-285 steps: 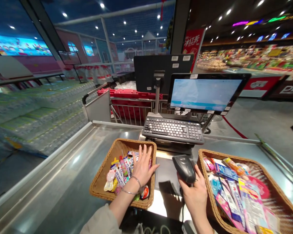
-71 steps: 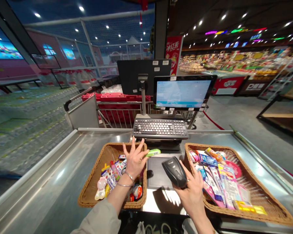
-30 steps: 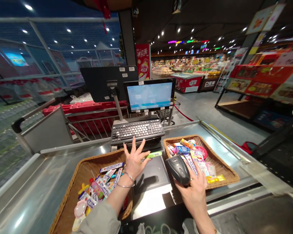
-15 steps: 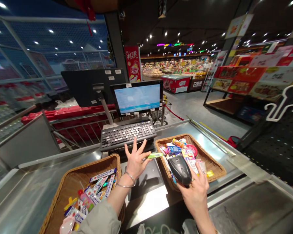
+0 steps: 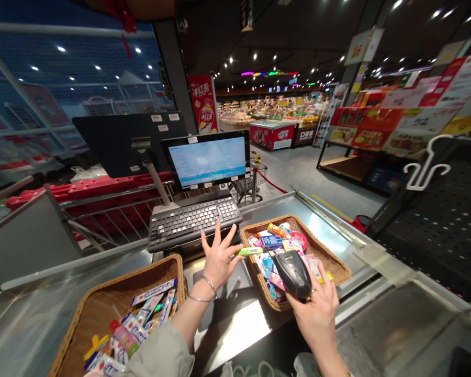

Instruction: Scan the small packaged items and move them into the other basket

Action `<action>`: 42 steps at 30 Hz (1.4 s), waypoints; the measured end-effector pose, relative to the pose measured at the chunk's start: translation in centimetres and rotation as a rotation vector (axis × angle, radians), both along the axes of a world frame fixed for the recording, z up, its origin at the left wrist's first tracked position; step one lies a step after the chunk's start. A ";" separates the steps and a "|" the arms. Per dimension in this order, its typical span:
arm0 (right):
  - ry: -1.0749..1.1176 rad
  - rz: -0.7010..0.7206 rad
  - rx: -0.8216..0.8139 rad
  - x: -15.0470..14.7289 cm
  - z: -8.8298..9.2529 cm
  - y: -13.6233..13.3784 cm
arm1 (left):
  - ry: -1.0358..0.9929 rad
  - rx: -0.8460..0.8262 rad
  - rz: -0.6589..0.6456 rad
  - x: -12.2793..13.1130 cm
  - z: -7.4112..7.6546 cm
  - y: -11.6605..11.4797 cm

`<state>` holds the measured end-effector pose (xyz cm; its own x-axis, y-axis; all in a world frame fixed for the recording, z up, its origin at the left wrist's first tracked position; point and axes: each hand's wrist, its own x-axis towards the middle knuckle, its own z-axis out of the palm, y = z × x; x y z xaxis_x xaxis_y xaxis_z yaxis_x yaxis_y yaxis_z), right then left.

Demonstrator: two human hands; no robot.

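Note:
My left hand [image 5: 219, 257] holds a thin green packet [image 5: 249, 251] between thumb and palm side, its other fingers spread just in front of the keyboard [image 5: 194, 220]. A black handheld scanner [image 5: 292, 273] is gripped in my right hand [image 5: 316, 306], its head facing the packet. The scanner hangs over the right wicker basket [image 5: 333, 256], which holds small colourful packets [image 5: 270, 241]. The left wicker basket [image 5: 90, 298] holds several wrapped sweets [image 5: 135, 327] below my left forearm.
Behind the keyboard stand a lit monitor [image 5: 210, 161] and a dark second screen [image 5: 121, 144]. The metal counter [image 5: 255, 212] runs under both baskets. At the right is a black perforated panel [image 5: 435, 225] with a white hook [image 5: 426, 162].
The view has turned slightly right, so the baskets and monitors appear further left. Both hands keep their hold; the scanner now sits farther right over the basket's contents.

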<state>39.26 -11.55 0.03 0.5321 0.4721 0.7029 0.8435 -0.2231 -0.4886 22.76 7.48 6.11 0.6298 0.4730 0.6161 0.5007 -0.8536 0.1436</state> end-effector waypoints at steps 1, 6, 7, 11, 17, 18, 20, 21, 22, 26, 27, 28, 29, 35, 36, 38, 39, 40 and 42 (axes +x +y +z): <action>-0.006 0.000 0.006 0.1 0.1 -0.1 | 0.003 0.003 -0.007 0.2 0.0 0.0; 0.003 -0.034 0.030 0.7 0.5 -0.5 | 0.007 0.005 -0.045 1.2 -0.4 0.1; 0.006 -0.047 0.031 0.8 0.4 -0.6 | 0.010 0.004 -0.055 1.4 -0.4 0.2; -0.014 -0.097 0.061 1.4 0.0 -1.1 | 0.028 -0.005 -0.095 2.0 -0.5 0.2; -0.029 -0.134 0.087 2.3 -0.3 -1.8 | 0.063 0.026 -0.170 3.9 -1.3 -0.2; -0.029 -0.138 0.088 2.4 -0.4 -1.9 | 0.087 0.023 -0.191 4.3 -1.4 -0.3; -0.014 -0.149 0.087 2.5 -0.4 -2.0 | 0.161 -0.002 -0.233 4.9 -1.7 -0.7; 0.001 -0.155 0.081 2.5 -0.5 -2.1 | 0.201 -0.018 -0.244 5.1 -1.8 -0.9; 0.017 -0.160 0.073 2.5 -0.5 -2.1 | 0.234 -0.031 -0.242 5.2 -1.9 -1.0; 0.032 -0.151 0.066 2.3 -0.6 -1.9 | 0.257 -0.046 -0.158 4.8 -1.8 -1.1; 0.025 -0.145 0.071 2.2 -0.6 -1.7 | 0.252 -0.048 -0.130 4.5 -1.7 -1.1; 0.015 -0.138 0.074 2.1 -0.5 -1.6 | 0.249 -0.054 -0.103 4.3 -1.7 -1.0; 0.006 -0.129 0.074 2.0 -0.5 -1.4 | 0.248 -0.061 -0.076 3.9 -1.6 -0.9; -0.007 -0.057 0.076 1.0 -0.3 0.3 | 0.241 -0.096 0.040 1.5 -1.4 -0.8; 0.001 -0.041 0.075 0.7 -0.4 0.6 | 0.240 -0.101 0.054 1.0 -1.4 -0.8; 0.018 -0.014 0.071 0.3 -0.6 1.2 | 0.238 -0.111 0.081 0.0 -1.4 -0.7; 0.023 -0.005 0.071 0.0 -0.7 1.5 | 0.238 -0.117 0.095 -0.6 -1.3 -0.6; 0.024 0.008 0.072 -0.2 -0.7 1.7 | 0.236 -0.123 0.112 -1.1 -1.3 -0.6; 0.023 0.041 0.067 -0.8 -0.7 2.3 | 0.234 -0.135 0.144 -2.3 -1.2 -0.5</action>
<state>38.47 -9.27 -0.71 0.5296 0.4457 0.7217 0.8397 -0.1547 -0.5206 20.47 6.95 4.94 0.6677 0.6358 0.3873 0.6483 -0.7523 0.1173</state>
